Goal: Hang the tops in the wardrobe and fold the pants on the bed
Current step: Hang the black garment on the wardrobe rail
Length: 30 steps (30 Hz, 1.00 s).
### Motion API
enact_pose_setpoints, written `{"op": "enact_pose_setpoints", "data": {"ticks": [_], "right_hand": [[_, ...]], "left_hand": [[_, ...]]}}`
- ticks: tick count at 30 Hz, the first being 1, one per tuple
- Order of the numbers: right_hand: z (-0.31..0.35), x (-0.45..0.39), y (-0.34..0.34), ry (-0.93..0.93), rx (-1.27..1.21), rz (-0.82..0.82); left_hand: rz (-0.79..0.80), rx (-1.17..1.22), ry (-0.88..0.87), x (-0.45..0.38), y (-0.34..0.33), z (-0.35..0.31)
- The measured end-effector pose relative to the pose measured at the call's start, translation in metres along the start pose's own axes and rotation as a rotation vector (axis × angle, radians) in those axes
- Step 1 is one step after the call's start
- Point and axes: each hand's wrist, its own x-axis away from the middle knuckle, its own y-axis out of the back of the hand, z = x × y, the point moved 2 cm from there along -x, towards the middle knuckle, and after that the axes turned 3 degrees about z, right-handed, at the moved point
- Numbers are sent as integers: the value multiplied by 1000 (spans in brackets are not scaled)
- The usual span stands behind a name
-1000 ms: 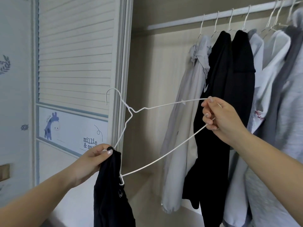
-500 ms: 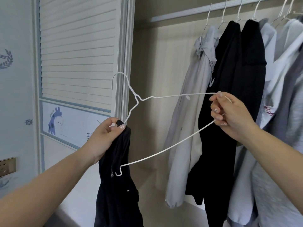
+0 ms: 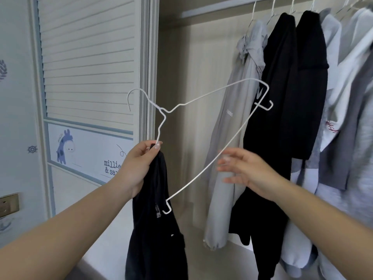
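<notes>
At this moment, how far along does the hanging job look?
Done: several tops hang on the wardrobe rail. In hand: the left hand pinches a black top with the white hanger; the right hand is open beside it. Left: hanging this top. No pants or bed are visible.

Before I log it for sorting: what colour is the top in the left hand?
Black top, clearest in the head view.
</notes>
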Motion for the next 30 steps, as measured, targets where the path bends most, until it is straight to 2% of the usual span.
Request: {"op": "enact_pose_setpoints", "data": {"ticks": [5,8,13,20,23,25,28,30], "right_hand": [[-51,6,-53,-187,211,251],[-81,13,-82,-139,359,345],[-105,23,-101,67,356,48],[-114,34,-104,260,438,-40],[-107,35,-91,221,416,97],[-101,36,-84,165,514,252],[-88,37,-71,29,865,516],[-79,41,-59,-11,1128,636]], "left_hand": [[-44,47,-51,6,-18,-9],[-87,141,-70,9,-22,-14],[-221,258,-116,11,-17,-18],[-317,252,-156,8,3,-14],[-299,176,-180,8,16,-8],[-271,60,-209,8,25,-2],[-203,-213,-300,11,39,5],[-115,-389,-379,15,47,7]]}}
